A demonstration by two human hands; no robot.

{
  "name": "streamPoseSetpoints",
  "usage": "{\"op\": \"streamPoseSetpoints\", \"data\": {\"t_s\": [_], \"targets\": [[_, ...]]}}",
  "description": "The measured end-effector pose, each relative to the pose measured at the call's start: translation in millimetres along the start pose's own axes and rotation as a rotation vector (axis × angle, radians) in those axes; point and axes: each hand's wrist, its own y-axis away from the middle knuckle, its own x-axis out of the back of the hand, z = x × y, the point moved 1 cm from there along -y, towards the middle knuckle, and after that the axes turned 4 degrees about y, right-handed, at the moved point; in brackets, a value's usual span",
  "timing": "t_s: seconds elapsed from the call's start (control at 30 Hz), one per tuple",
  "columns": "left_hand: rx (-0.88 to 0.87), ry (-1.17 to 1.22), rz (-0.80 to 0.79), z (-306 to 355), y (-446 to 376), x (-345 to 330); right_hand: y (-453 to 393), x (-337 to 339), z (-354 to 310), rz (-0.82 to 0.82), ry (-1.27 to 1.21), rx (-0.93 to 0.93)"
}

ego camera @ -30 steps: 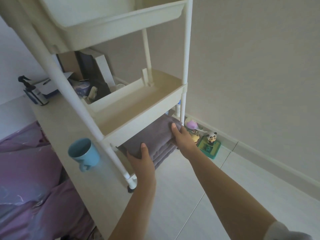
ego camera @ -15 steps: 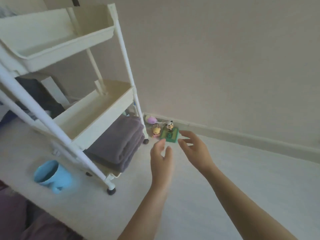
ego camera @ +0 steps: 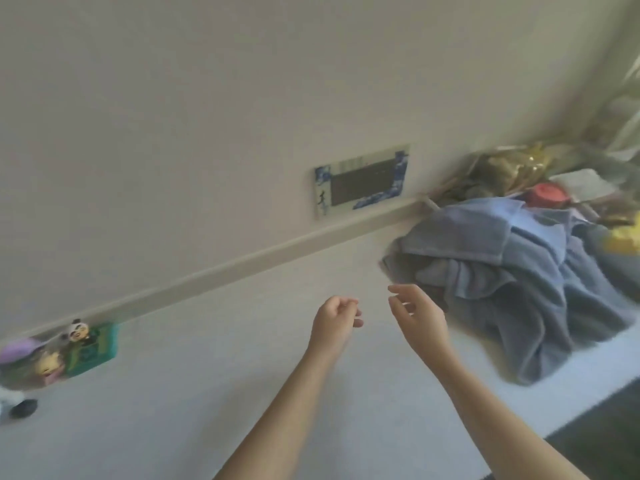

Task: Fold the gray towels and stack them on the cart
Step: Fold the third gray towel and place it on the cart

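Observation:
A crumpled heap of gray-blue towels (ego camera: pixel 512 271) lies on the pale floor at the right, against the wall. My right hand (ego camera: pixel 419 317) hovers just left of the heap, fingers loosely spread, holding nothing. My left hand (ego camera: pixel 334 320) hangs beside it over the floor with its fingers loosely curled and empty. The cart is out of view apart from one dark caster (ego camera: pixel 23 408) at the far left edge. The frame is blurred by motion.
Small toy figures and a green box (ego camera: pixel 91 349) stand by the skirting board at the left. A framed picture (ego camera: pixel 362 180) leans on the wall. Bags and a red-lidded item (ego camera: pixel 547 195) crowd behind the heap. A dark mat (ego camera: pixel 599 438) lies at the bottom right.
Both hands let go of the folded towel on the cart's bottom shelf and drew back. The view swung right, off the cart, onto the heap of unfolded towels.

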Motion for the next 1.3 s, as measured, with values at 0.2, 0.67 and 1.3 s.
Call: {"op": "streamPoseSetpoints", "data": {"t_s": [0.2, 0.67, 1.3], "targets": [[0.038, 0.000, -0.158, 21, -25, -145, -35, 119, 98, 0.186, 0.069, -0.123], [0.332, 0.749, -0.103, 62, -106, -296, -107, 211, 176, 0.163, 0.097, -0.184], [-0.018, 0.431, 0.565, 50, -87, -131, -141, 114, 98, -0.003, 0.102, 0.110]]}}
